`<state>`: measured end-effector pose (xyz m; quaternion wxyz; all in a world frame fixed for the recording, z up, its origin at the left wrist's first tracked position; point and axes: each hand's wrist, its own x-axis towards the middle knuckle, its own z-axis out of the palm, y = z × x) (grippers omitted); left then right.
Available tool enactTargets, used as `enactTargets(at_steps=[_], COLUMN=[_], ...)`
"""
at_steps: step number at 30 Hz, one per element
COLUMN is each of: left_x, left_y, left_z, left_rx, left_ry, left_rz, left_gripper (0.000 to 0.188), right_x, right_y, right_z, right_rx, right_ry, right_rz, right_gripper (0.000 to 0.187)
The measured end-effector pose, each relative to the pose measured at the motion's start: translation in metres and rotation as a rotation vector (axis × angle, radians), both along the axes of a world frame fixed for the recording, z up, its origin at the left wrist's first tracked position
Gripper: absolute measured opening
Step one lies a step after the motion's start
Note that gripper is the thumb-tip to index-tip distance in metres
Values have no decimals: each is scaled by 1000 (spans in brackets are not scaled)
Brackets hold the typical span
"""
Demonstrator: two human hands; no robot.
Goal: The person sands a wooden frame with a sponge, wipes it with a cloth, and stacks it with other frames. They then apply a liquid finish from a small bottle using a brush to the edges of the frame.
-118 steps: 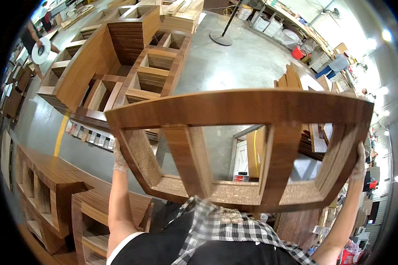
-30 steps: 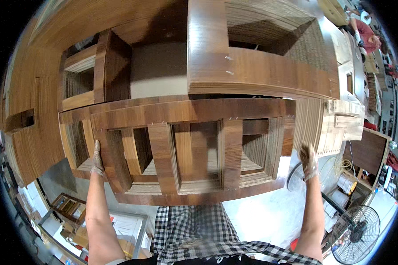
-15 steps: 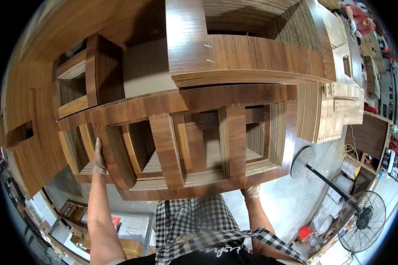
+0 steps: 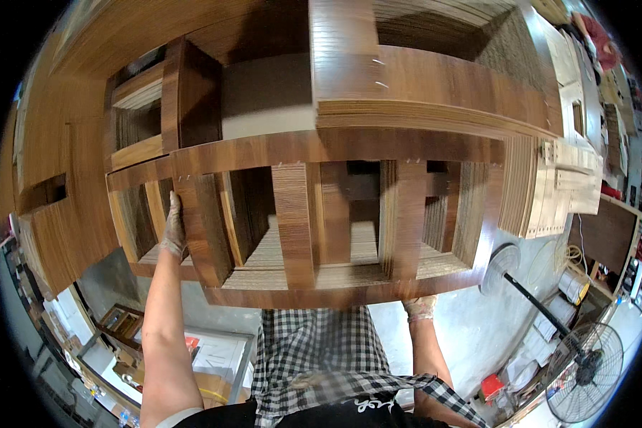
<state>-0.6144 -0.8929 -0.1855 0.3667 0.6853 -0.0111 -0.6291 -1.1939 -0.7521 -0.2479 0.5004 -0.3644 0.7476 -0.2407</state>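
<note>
A brown wood-grain panel frame (image 4: 296, 225) with several rectangular openings lies in front of me, on top of similar frames. My left hand (image 4: 172, 228), in a thin pale glove, is closed against its left upright bar; the fingers point away from me and part of the grip is hidden. At the near edge, right of centre, my right hand (image 4: 419, 308), also gloved, holds the frame from below. Its fingertips are out of sight behind the edge. The frame beneath sticks out to the left of the upper one.
Beyond the frame rises a taller stack of brown frames (image 4: 435, 78). Pale wooden pieces (image 4: 567, 185) stand at its right. A black pedestal fan (image 4: 585, 367) is at the lower right, and a cart with white sheets (image 4: 217, 360) at the lower left. Another person (image 4: 595, 43) is at the far right.
The upper frame has shifted away from me and straightened against the far stack, and the dark gap there has closed. Both hands have stayed on it. The view has shifted slightly.
</note>
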Motion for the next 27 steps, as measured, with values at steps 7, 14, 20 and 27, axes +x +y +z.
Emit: enactTargets(at_steps=[7,14,20,27], left_x=[7,25,17,59], left_y=[54,63,68,90], left_z=[-23,-54,-58,-89], left_rx=[80,151,99,125], left_ry=[-51,0,46,-4], left_rz=[5,76,-5,56], left_gripper=[81,58,54,64], right_x=[8,3,-28,-167], right_y=[2,4,38,-10], right_z=[1,-46,-65,24], right_rx=[-210,-243,-198,-237], right_ry=[53,-724,-503,258], right_rz=[-157,-885,-703,-811], right_gripper=[69,67,56,41])
